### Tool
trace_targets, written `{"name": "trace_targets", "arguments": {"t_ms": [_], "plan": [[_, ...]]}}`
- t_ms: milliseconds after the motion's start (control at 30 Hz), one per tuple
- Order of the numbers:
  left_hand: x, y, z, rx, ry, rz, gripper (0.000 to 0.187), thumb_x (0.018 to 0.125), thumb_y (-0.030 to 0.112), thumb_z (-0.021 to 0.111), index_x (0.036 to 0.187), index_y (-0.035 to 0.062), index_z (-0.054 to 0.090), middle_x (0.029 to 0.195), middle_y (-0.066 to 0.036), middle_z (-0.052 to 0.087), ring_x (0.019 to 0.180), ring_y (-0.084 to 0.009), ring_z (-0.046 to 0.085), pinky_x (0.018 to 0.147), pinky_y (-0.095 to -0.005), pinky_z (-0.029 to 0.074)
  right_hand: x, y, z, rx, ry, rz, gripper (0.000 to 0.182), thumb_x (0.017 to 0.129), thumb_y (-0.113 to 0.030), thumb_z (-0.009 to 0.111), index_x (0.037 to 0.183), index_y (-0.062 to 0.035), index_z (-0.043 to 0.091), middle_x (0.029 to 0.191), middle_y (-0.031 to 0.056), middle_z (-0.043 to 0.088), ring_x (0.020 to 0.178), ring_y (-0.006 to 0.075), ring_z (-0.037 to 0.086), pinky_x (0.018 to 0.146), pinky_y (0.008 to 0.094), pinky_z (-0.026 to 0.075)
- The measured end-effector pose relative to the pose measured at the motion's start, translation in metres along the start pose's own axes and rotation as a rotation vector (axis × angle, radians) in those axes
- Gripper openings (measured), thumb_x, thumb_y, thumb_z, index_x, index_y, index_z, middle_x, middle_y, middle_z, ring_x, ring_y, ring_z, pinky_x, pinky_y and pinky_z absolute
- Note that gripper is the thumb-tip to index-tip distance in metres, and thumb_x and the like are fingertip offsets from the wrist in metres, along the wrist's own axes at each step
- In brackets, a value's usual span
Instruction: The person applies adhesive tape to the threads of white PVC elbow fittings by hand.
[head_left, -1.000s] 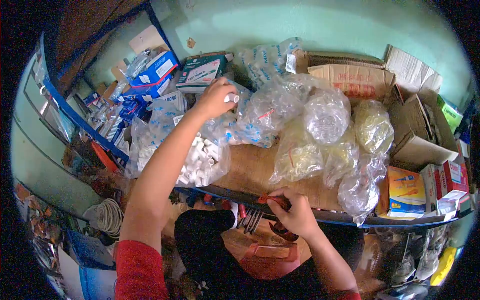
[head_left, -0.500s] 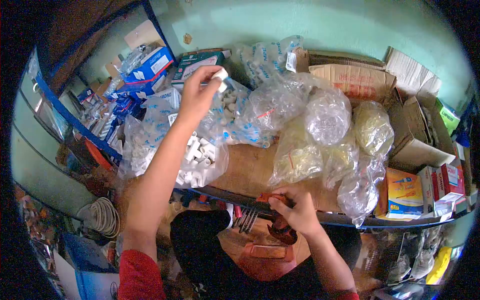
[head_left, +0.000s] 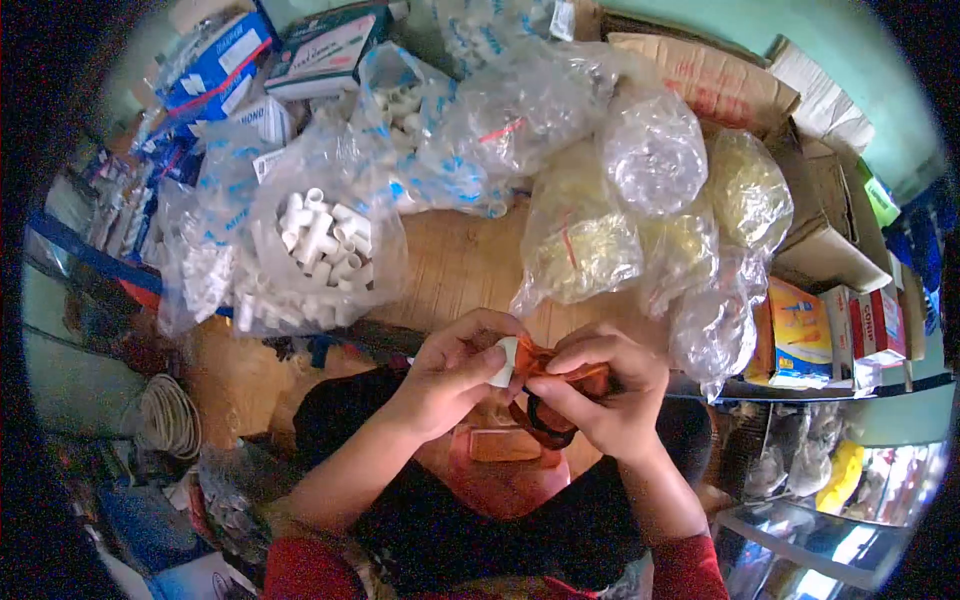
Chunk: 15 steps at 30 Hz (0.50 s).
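Observation:
My left hand [head_left: 450, 368] pinches a small white fitting [head_left: 506, 362] near the table's front edge. Right beside it, my right hand [head_left: 605, 385] grips an orange-brown plastic bag [head_left: 545, 368], whose opening meets the white piece. The bag's lower part hangs below my fingers, and its contents cannot be made out. Beyond my left hand, an open clear bag [head_left: 385, 262] holds several white pipe fittings [head_left: 322, 240]. My fingertips partly cover both held things.
Clear bags [head_left: 655, 150] and yellowish bags [head_left: 585, 255] lie at the centre and right of the wooden table [head_left: 450, 265]. Cardboard boxes [head_left: 700, 85] stand behind. Blue boxes [head_left: 215, 65] are at the back left, a coiled cable [head_left: 168, 415] at the lower left.
My left hand has come down from above the bags with the white fitting to meet my right hand at the orange-brown bag. The view has tilted downward.

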<state>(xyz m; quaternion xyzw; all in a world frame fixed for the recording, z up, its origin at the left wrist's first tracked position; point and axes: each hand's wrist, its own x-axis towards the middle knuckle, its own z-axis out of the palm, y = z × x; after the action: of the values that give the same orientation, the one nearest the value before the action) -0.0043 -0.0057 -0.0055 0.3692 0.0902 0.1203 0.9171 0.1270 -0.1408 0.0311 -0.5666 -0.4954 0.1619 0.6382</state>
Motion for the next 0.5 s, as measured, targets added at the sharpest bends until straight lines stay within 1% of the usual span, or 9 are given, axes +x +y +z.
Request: {"name": "trace_targets", "arguments": {"t_ms": [100,167,267,300,367,500], "plan": [[-0.001,0.005,0.000,0.085,0.028,0.041,0.032,0.090,0.019,0.059,0.115,0.0027,0.050,0.096,-0.004,0.059,0.086,-0.0128,0.056,0.071,-0.0273,0.047,-0.002,0.003,0.022,0.071,0.117,0.243,0.016,0.072,0.002,0.074,0.084,0.0008,0.064,0.085,0.0110,0.065,0.077,0.0176,0.063,0.070,0.0276,0.049],[-0.002,0.007,-0.004,0.203,0.065,0.105,0.030,0.090,0.017,0.059,0.115,0.0012,0.051,0.097,-0.005,0.059,0.086,-0.0115,0.057,0.071,-0.0265,0.048,0.002,0.006,0.022,-0.051,0.083,0.182,0.019,0.071,-0.001,0.075,0.088,-0.0004,0.065,0.086,0.0108,0.067,0.074,0.0193,0.065,0.068,0.0282,0.050],[-0.008,0.015,-0.007,0.540,0.137,0.159,0.029,0.089,0.012,0.060,0.113,-0.0012,0.051,0.097,-0.007,0.059,0.083,-0.0102,0.058,0.071,-0.0242,0.049,0.003,0.020,0.019,-0.133,0.001,0.062,0.022,0.072,-0.003,0.074,0.092,-0.0017,0.065,0.086,0.0111,0.068,0.072,0.0220,0.066,0.066,0.0298,0.051],[-0.010,0.013,-0.008,0.520,0.174,0.162,0.030,0.088,0.013,0.062,0.112,-0.0013,0.052,0.098,-0.008,0.060,0.084,-0.0115,0.059,0.073,-0.0250,0.050,0.003,0.024,0.019,-0.144,-0.031,0.018,0.023,0.072,-0.003,0.074,0.093,-0.0021,0.064,0.086,0.0112,0.067,0.072,0.0229,0.065,0.066,0.0304,0.052],[-0.011,0.008,-0.007,0.478,0.249,0.170,0.031,0.085,0.014,0.065,0.110,-0.0014,0.054,0.099,-0.010,0.062,0.087,-0.0140,0.061,0.075,-0.0266,0.050,0.002,0.018,0.024,-0.197,-0.046,0.061,0.021,0.073,-0.002,0.072,0.092,-0.0021,0.065,0.086,0.0119,0.067,0.073,0.0241,0.065,0.066,0.0312,0.051],[-0.013,0.007,-0.002,0.542,0.261,0.256,0.030,0.086,0.011,0.063,0.111,-0.0017,0.053,0.100,-0.009,0.061,0.087,-0.0140,0.061,0.077,-0.0270,0.050,0.008,0.014,0.023,-0.215,-0.113,0.079,0.017,0.075,-0.001,0.069,0.091,-0.0003,0.066,0.086,0.0128,0.065,0.076,0.0253,0.065,0.065,0.0320,0.051]]}}
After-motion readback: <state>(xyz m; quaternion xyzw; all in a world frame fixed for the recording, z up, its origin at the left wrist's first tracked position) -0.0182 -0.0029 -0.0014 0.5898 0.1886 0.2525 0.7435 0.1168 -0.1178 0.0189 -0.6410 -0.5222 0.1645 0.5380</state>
